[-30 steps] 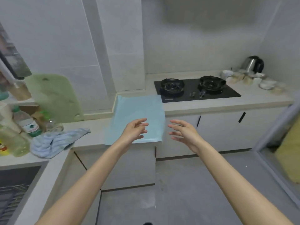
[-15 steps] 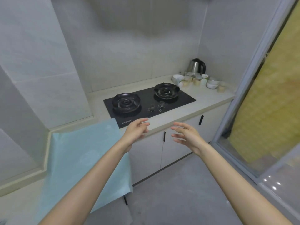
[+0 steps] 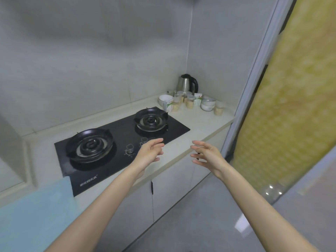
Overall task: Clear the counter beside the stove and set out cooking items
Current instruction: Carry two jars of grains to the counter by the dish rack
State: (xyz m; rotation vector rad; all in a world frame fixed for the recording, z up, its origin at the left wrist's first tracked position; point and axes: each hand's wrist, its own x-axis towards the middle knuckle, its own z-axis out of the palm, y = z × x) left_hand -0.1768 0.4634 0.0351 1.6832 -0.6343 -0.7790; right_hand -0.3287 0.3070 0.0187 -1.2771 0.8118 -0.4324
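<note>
A black two-burner gas stove (image 3: 118, 142) is set into the pale counter (image 3: 198, 122). To its right, in the corner, stand a steel kettle (image 3: 187, 84), a white bowl (image 3: 165, 99), stacked bowls (image 3: 208, 104) and several small cups (image 3: 189, 102). My left hand (image 3: 149, 153) hovers over the stove's front edge near the knobs, fingers relaxed and holding nothing. My right hand (image 3: 207, 155) hangs in front of the counter edge, fingers spread, also holding nothing.
A light blue sheet (image 3: 34, 211) lies on the counter left of the stove and hangs over its edge. White cabinet doors (image 3: 174, 182) sit below. A yellow patterned sliding door (image 3: 283, 99) stands at the right, above grey floor (image 3: 209, 224).
The view has swung right and closer to the stove; the sink-side items and green board have left the frame. Both hands stay raised and hold nothing, now nearer the stove's right half.
</note>
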